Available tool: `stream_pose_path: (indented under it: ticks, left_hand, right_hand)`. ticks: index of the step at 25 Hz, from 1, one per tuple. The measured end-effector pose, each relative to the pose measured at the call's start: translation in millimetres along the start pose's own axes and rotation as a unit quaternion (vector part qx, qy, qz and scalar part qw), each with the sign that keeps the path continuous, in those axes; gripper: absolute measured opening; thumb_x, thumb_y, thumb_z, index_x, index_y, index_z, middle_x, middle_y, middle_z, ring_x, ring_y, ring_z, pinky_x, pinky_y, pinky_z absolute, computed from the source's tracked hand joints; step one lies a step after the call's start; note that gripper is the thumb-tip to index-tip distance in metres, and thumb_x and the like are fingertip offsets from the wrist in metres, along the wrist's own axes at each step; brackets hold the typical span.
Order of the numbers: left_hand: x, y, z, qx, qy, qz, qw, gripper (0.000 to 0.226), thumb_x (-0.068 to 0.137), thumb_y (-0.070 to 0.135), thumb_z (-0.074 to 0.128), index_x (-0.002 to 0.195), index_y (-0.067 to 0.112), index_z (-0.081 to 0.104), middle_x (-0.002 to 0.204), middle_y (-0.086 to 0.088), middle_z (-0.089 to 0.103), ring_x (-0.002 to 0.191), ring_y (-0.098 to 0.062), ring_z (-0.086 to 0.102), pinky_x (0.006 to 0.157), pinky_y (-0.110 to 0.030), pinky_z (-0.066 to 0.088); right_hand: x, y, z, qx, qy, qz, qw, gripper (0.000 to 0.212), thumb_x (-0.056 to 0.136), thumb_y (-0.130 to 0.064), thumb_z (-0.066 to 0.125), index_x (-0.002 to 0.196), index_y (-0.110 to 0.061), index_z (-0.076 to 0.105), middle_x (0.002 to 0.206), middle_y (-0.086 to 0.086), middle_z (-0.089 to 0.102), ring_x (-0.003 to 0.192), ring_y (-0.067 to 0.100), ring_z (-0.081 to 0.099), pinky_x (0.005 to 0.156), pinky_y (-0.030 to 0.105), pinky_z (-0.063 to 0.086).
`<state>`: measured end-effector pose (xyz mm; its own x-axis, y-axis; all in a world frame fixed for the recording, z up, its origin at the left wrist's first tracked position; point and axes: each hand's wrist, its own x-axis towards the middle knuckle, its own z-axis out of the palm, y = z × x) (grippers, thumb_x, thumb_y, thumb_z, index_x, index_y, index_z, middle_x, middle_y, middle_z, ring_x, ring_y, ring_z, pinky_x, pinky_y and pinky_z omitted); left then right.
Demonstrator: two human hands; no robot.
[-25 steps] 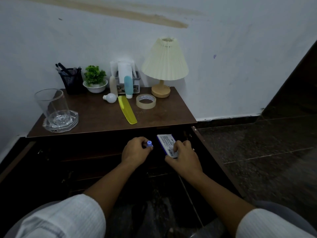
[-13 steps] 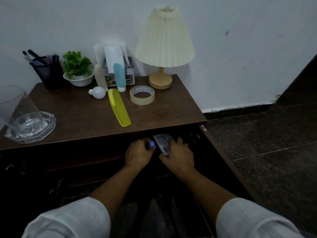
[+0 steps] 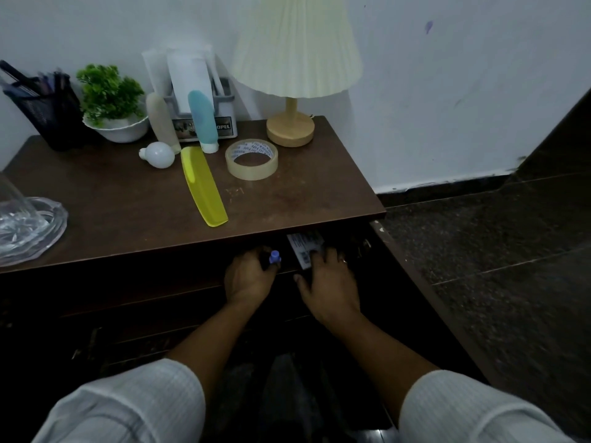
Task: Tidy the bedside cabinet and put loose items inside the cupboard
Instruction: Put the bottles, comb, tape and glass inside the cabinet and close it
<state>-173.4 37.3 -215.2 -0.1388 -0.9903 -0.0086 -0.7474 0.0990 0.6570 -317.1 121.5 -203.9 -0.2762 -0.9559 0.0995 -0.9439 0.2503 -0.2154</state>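
Observation:
Both hands reach into the dark open cupboard under the brown cabinet top (image 3: 287, 203). My left hand (image 3: 248, 278) is closed around a small dark item with a blue cap (image 3: 274, 257). My right hand (image 3: 331, 284) holds a small printed white box (image 3: 302, 251), its far end tucked under the top's front edge. On the top lie a yellow comb (image 3: 203, 187), a roll of clear tape (image 3: 251, 159) and a white light bulb (image 3: 158, 154). The cupboard's inside is too dark to make out.
Along the back stand a black mesh pen holder (image 3: 48, 113), a small green plant in a white bowl (image 3: 112, 103), a grey organizer with tubes (image 3: 195, 100) and a cream pleated lamp (image 3: 295, 59). A glass in a glass ashtray (image 3: 25, 225) sits far left. The open cupboard door (image 3: 425, 298) juts out on the right.
Both hands have pushed further forward under the cabinet top with their items, and the box is now partly hidden by the top's edge. The view has moved closer and lower.

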Motion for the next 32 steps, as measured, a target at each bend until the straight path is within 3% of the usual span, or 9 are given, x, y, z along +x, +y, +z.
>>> stream_pose_path:
  ticks: [5,14,20,32]
  left_hand:
    - [-0.8,0.4,2.8,0.005,-0.001,0.0,1.0,0.029,0.088,0.04,0.07,0.115,0.029,0.072,0.115,-0.001,0.075,0.105,-0.028,0.07,0.086,-0.036,0.056]
    - [9.2,13.0,22.4,0.014,0.011,0.007,1.0,0.03,0.088,0.046,0.069,0.112,0.03,0.075,0.111,0.0,0.077,0.108,-0.028,0.069,0.091,-0.036,0.054]
    - [11.4,20.2,35.2,0.01,0.007,0.008,1.0,0.03,0.088,0.047,0.068,0.111,0.03,0.075,0.11,0.0,0.077,0.109,-0.028,0.068,0.096,-0.041,0.051]
    - [14.4,27.2,38.8,0.003,0.005,0.012,1.0,0.031,0.087,0.044,0.071,0.113,0.028,0.075,0.114,-0.002,0.076,0.11,-0.027,0.068,0.097,-0.038,0.05]
  right_hand:
    - [-12.1,-2.1,6.8,-0.051,-0.056,-0.089,0.993,0.077,0.089,-0.045,0.06,0.15,-0.008,0.034,0.156,0.015,0.036,0.145,0.036,0.032,0.109,0.049,0.043]
    - [4.2,7.6,9.5,-0.06,-0.104,-0.041,0.992,0.093,0.09,-0.042,0.059,0.16,-0.011,0.007,0.168,0.01,0.009,0.153,0.037,0.012,0.117,0.052,0.032]
    - [-8.5,21.1,12.0,-0.056,-0.074,-0.056,0.994,0.084,0.082,-0.036,0.066,0.152,-0.009,0.028,0.155,0.014,0.031,0.147,0.036,0.027,0.11,0.049,0.044]
    - [-6.8,21.8,7.9,-0.048,-0.078,-0.057,0.994,0.089,0.081,-0.032,0.066,0.155,-0.006,0.024,0.16,0.014,0.026,0.151,0.035,0.019,0.114,0.046,0.04]
